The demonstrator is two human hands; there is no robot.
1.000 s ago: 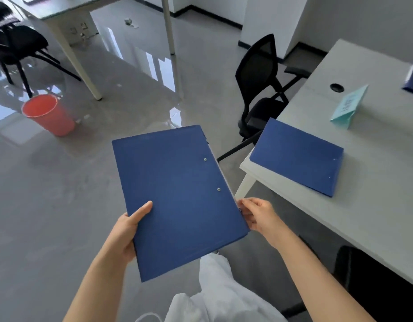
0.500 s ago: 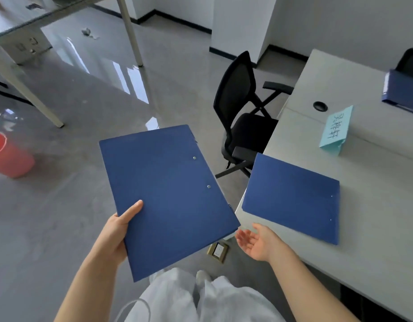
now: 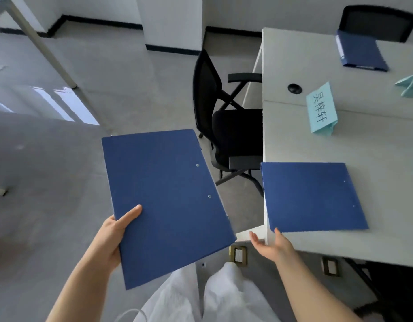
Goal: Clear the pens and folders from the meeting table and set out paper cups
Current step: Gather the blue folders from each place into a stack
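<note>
The left hand (image 3: 112,238) grips a blue folder (image 3: 166,201) by its near left edge — thumb laid flat on the cover, the other fingers hidden beneath — so the folder stretches away up and to the right of the grip, held in the air over the grey floor. The right hand (image 3: 270,246) is empty, palm up with relaxed fingers spread, at the near corner of the white meeting table (image 3: 386,140). Just beyond its fingertips lies a second blue folder (image 3: 312,196), flat on the table's near edge; whether the fingers touch it is unclear. Farther off from that hand stand a green name card (image 3: 321,110) and a blue box file (image 3: 361,52).
</note>
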